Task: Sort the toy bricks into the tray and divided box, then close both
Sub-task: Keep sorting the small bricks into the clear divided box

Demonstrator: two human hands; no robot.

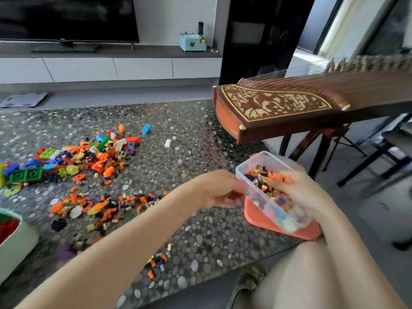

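Note:
A clear plastic divided box (pixel 259 161) sits on its orange lid (pixel 256 216) at the mat's right edge, holding small mixed bricks. My right hand (pixel 298 190) hovers over the box, fingers curled round a bunch of small orange bricks (pixel 277 177). My left hand (pixel 219 190) is at the box's left wall, fingers curled; blur hides whether it grips the rim. A heap of big and small toy bricks (pixel 89 159) lies at the left of the pebble-patterned mat (pixel 189 230), with a second spread of small bricks (pixel 104 206) nearer me. A pale green tray (pixel 15 248) stands at the left edge.
A wooden stringed zither (pixel 278 110) on a stand overhangs the mat behind the box. A stray white brick (pixel 167 143) and a blue brick (pixel 146 128) lie apart. My bare knee (pixel 323 275) is at the lower right. A TV bench runs along the back wall.

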